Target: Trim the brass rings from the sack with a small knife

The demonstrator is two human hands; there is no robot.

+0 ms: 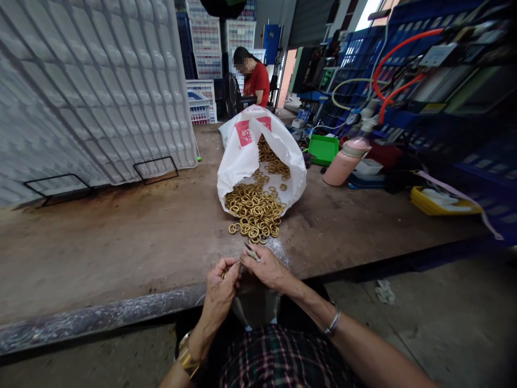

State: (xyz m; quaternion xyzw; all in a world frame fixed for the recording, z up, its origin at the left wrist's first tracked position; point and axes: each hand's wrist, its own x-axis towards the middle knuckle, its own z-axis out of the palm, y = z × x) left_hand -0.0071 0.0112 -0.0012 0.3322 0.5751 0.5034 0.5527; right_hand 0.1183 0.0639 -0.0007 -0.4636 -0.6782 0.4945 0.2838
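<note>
My left hand [220, 288] is closed at the table's front edge, pinching a small brass-coloured ring [223, 275] that is mostly hidden by the fingers. Close against it, my right hand [270, 268] is wrapped round a slim knife [252, 253] with a dark pointed tip and a pale handle. The fingertips of both hands meet. Just beyond them lies a heap of brass-coloured rings [256, 207], spilling onto the table from the mouth of a white plastic bag [238, 161] with red print. More rings lie deeper in the bag.
Tall stacked white plastic trays [133, 97] stand left on the brown table [161, 226], beside black wire frames [155, 170]. Right are a green bin [323, 150], a pink bottle [346, 164] and a yellow tray [444, 203]. A person in red [258, 81] sits behind.
</note>
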